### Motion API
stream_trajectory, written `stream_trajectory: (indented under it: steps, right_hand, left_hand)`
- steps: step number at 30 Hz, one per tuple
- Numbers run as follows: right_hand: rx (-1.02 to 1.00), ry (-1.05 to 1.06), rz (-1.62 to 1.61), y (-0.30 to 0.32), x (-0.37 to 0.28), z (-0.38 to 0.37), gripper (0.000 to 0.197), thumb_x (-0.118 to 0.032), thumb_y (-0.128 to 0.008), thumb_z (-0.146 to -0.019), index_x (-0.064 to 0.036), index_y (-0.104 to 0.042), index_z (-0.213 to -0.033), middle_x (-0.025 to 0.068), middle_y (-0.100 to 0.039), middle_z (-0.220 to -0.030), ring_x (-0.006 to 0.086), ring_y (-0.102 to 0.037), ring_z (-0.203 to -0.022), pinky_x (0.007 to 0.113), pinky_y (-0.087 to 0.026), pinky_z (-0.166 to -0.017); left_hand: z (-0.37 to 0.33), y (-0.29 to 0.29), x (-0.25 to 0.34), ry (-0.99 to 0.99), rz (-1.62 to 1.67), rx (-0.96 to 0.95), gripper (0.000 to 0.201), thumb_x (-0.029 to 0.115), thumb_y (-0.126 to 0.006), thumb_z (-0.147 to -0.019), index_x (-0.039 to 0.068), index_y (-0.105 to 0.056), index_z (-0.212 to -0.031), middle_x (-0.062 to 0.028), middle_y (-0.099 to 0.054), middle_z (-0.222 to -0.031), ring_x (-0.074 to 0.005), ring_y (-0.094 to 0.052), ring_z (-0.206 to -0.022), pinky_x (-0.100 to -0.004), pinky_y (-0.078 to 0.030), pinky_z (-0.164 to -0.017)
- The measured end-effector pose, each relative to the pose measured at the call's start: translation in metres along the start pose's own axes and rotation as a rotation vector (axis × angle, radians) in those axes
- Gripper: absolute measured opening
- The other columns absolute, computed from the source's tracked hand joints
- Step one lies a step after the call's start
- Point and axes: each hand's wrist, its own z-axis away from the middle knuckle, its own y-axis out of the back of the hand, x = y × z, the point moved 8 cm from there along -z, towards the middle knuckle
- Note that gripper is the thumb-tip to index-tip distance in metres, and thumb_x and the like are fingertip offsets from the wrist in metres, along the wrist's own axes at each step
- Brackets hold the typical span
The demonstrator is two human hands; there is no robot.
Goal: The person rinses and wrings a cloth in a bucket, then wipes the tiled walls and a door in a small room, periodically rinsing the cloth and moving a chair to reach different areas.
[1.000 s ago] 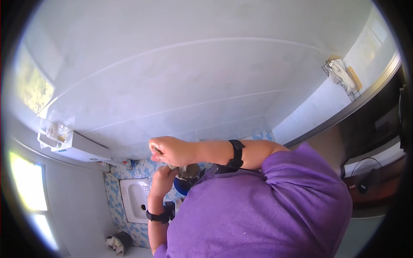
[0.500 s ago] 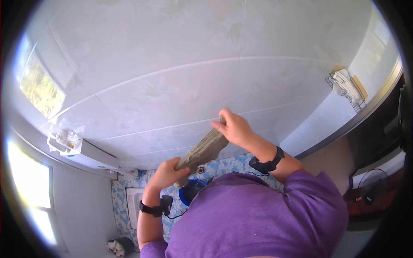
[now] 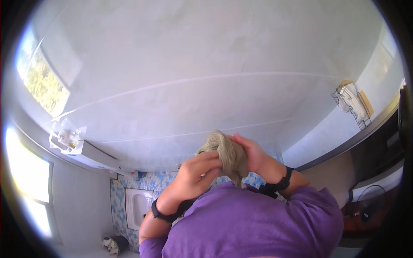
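Observation:
An olive-green cloth (image 3: 232, 157) is bunched and folded between my two hands, in front of my chest. My left hand (image 3: 193, 174) holds its left side, with the fingers laid over the folds. On the other side my right hand (image 3: 254, 152) grips the bundle, its thumb raised and its fingers partly hidden behind the fabric. A short end of the cloth hangs down toward my purple shirt. Each wrist wears a black strap.
A white squat toilet (image 3: 137, 208) is set in the blue-and-white patterned floor, with a dark waste bin (image 3: 120, 244) nearby. At the left wall is a white box (image 3: 97, 155). A wire rack (image 3: 357, 107) holding white items hangs at the right.
The cloth was stretched as a long twisted roll between my hands; now it is bunched up. My hands have come closer together, the right one lower. The blue basin is now hidden.

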Motion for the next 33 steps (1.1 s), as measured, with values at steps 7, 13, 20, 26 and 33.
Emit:
stream_trajectory:
  steps: [7,13,20,26,33]
  right_hand:
    - [0.087,1.423,0.551,-0.120,-0.168,0.140,0.043,-0.031,-0.035,-0.092,-0.0076,-0.037,-0.129,0.0118,-0.044,-0.126,0.0303,-0.046,-0.109,0.044,-0.039,-0.091]
    - [0.767,2.183,1.966,-0.212,-0.245,0.122,0.046,-0.028,-0.038,-0.089,-0.0067,-0.036,-0.129,0.0158,-0.046,-0.121,0.0328,-0.046,-0.108,0.044,-0.038,-0.090]
    - [0.726,1.850,2.577,-0.081,-0.155,-0.052,0.029,-0.029,-0.055,-0.077,-0.0200,-0.061,-0.105,0.0110,-0.056,-0.109,0.0400,-0.046,-0.100,0.059,-0.032,-0.084]
    - [0.250,0.773,1.824,0.124,-0.023,-0.093,0.026,-0.010,-0.045,-0.083,-0.0080,-0.058,-0.105,0.0105,-0.058,-0.108,0.0241,-0.056,-0.095,0.035,-0.044,-0.081]
    - [0.748,0.838,0.995,0.105,-0.074,0.032,0.044,0.010,-0.034,-0.076,0.0042,-0.049,-0.117,0.0138,-0.050,-0.121,0.0193,-0.046,-0.114,0.028,-0.033,-0.098]
  left_hand:
    - [0.056,0.031,-0.024,0.067,0.106,0.223,0.021,-0.011,-0.052,-0.072,-0.001,-0.061,-0.088,-0.0154,-0.061,-0.098,-0.0249,-0.062,-0.084,-0.0292,-0.048,-0.073]
    - [0.132,0.029,-0.088,0.517,0.347,0.422,0.016,-0.008,-0.047,-0.081,-0.005,-0.060,-0.088,-0.0120,-0.062,-0.084,-0.0180,-0.061,-0.077,-0.0289,-0.050,-0.072]
    - [0.156,0.016,-0.106,0.714,0.440,0.584,0.012,-0.005,-0.049,-0.080,-0.005,-0.061,-0.082,-0.0102,-0.063,-0.077,-0.0145,-0.060,-0.072,-0.0241,-0.048,-0.068]
    - [0.153,0.019,-0.095,0.661,0.123,0.428,0.010,-0.003,-0.051,-0.078,-0.003,-0.061,-0.081,-0.0089,-0.064,-0.074,-0.0138,-0.061,-0.071,-0.0246,-0.048,-0.066]
    - [0.210,0.022,-0.117,0.814,0.269,0.587,0.010,-0.005,-0.051,-0.079,-0.003,-0.061,-0.080,-0.0072,-0.062,-0.072,-0.0115,-0.059,-0.069,-0.0232,-0.048,-0.065]
